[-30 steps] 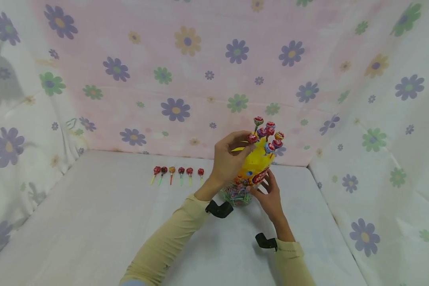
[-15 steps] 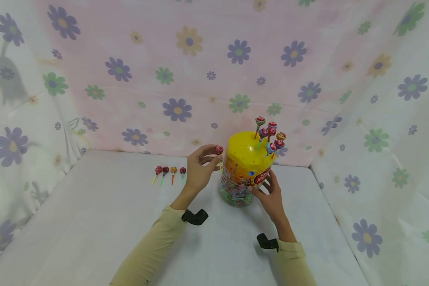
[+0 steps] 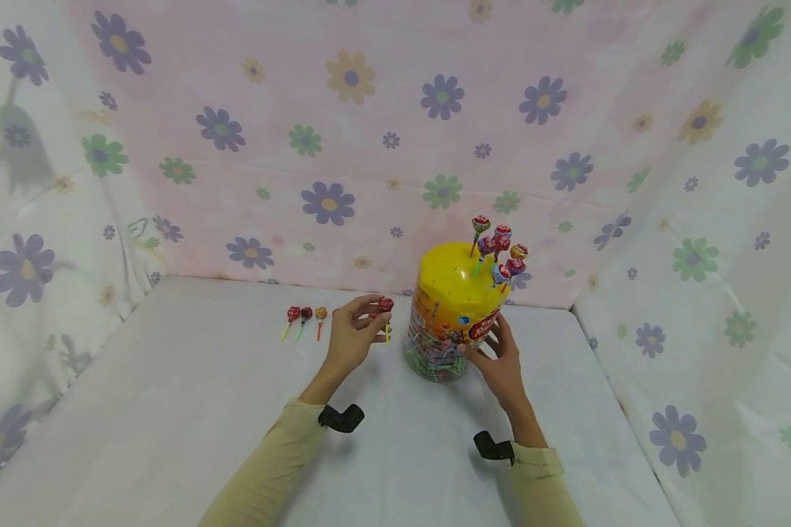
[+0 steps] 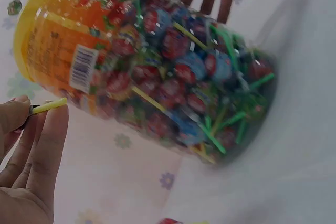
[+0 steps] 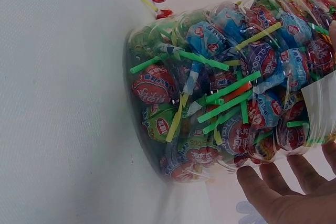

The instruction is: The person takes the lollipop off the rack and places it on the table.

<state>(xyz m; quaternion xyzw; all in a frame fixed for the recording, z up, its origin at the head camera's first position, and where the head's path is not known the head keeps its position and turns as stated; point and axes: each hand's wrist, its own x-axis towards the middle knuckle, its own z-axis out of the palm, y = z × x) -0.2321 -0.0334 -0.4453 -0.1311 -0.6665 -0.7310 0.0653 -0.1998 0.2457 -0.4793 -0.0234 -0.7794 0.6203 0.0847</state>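
Observation:
In the head view my left hand (image 3: 351, 338) pinches a red-wrapped lollipop (image 3: 385, 304) between thumb and fingers, head up, over the table left of a jar. Its yellow stick (image 4: 50, 106) shows past the fingertips in the left wrist view. The tall clear jar (image 3: 428, 315) has a yellow lid (image 3: 451, 274) and is packed with wrapped lollipops (image 5: 202, 93). Several lollipops (image 3: 501, 241) stand upright in the lid's right side. My right hand (image 3: 499, 359) rests against the jar's right side, thumb toward the front, fingers fairly straight and spread.
A row of loose lollipops (image 3: 306, 315) lies on the white table (image 3: 171, 380) left of my left hand, which partly hides the row's right end. Behind stands a flowered cloth backdrop (image 3: 369, 161), with more cloth at both sides.
My left hand has moved away from the jar's lid, left and down toward the table, carrying the red lollipop. The right hand and the jar stay where they were.

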